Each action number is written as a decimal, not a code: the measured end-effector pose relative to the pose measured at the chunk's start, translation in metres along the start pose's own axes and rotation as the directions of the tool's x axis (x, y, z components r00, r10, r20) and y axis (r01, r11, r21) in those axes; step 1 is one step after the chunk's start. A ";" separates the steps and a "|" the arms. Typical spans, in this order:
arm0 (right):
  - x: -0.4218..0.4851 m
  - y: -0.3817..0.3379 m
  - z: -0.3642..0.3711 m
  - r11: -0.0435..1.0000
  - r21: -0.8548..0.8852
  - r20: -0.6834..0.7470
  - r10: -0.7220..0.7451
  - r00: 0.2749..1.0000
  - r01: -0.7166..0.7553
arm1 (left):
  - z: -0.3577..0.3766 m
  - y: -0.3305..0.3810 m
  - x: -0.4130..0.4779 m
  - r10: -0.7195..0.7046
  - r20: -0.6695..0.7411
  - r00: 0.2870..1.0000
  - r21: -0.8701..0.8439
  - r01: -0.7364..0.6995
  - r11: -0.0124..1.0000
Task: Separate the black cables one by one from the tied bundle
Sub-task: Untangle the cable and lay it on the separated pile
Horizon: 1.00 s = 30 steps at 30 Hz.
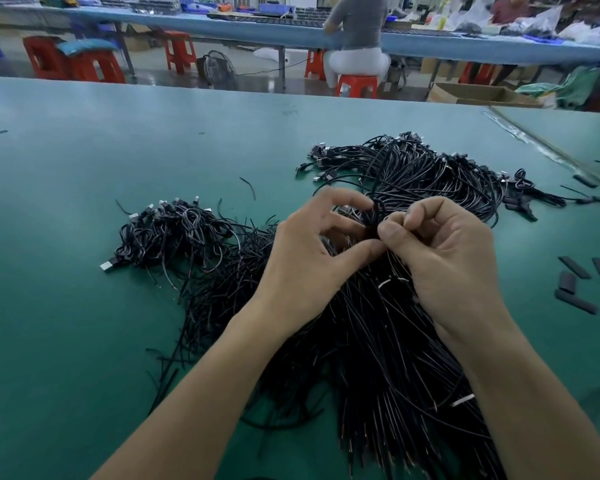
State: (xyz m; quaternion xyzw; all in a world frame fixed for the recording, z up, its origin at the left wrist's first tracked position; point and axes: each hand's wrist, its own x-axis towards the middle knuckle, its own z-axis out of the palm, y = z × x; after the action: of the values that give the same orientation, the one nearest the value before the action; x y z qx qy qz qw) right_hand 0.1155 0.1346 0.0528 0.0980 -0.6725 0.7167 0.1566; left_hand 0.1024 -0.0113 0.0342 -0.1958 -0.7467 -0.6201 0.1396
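A teal-green matte tabletop (84, 202) stretches back to a grey floor (153, 68) where red plastic stools (179, 51), a round black wire fan (219, 69) and an open brown cardboard box (478, 95) stand before a long blue-topped workbench (187, 27), at which a person in a grey top (359, 26) sits.

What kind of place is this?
Most likely a cable assembly workshop: heaps of black cables lie on a long green worktable, and behind it a person on a red stool works at another long bench.
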 end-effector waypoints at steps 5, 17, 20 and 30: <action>-0.001 -0.001 0.000 1.000 -0.010 0.035 0.014 0.999 -0.013 | 0.000 -0.003 0.001 -0.018 -0.140 0.990 0.231 0.050 0.972; 0.002 -0.001 -0.003 0.999 -0.042 0.074 0.034 0.997 -0.031 | 0.002 0.005 0.003 -0.180 0.052 0.982 -0.226 0.187 0.956; 0.002 0.000 -0.005 0.995 -0.096 0.064 0.019 0.998 -0.013 | 0.001 0.008 0.005 -0.275 0.086 0.958 -0.361 0.287 0.887; -0.001 0.000 0.000 0.987 0.040 0.005 0.158 0.988 -0.158 | 0.003 0.001 0.003 -0.063 -0.014 0.998 -0.105 0.061 0.993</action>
State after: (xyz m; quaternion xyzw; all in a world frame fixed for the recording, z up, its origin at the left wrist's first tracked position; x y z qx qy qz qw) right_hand 0.1169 0.1350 0.0524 0.0482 -0.6637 0.7401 0.0970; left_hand 0.1005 -0.0079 0.0362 -0.1740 -0.7176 -0.6643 0.1163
